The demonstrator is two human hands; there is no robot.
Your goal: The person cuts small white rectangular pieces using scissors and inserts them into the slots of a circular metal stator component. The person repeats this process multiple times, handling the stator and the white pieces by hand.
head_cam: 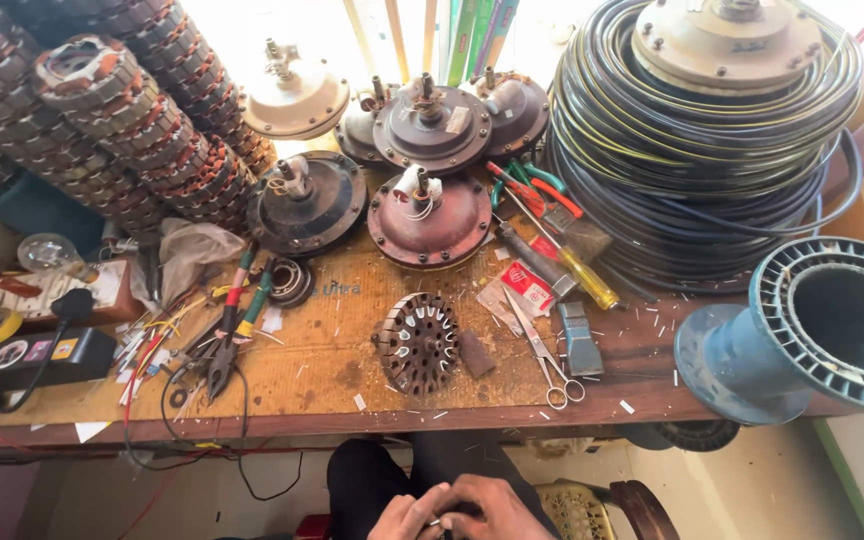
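My left hand (404, 517) and my right hand (492, 508) are together low in the head view, over my dark-trousered lap below the workbench edge. The fingers of both are curled around a small thing between them; it is too hidden to name. On the wooden workbench (312, 365) above them lies a round slotted metal stator core (417, 343), with a pair of scissors (544, 352) to its right. Neither hand touches the bench.
Several round fan motor housings (430, 215) sit at the back. Stacks of stator cores (122, 120) lean at left. A big cable coil (702, 150) and blue plastic spool (812, 330) fill the right. Pliers (232, 330), screwdrivers (562, 262) and wires lie about.
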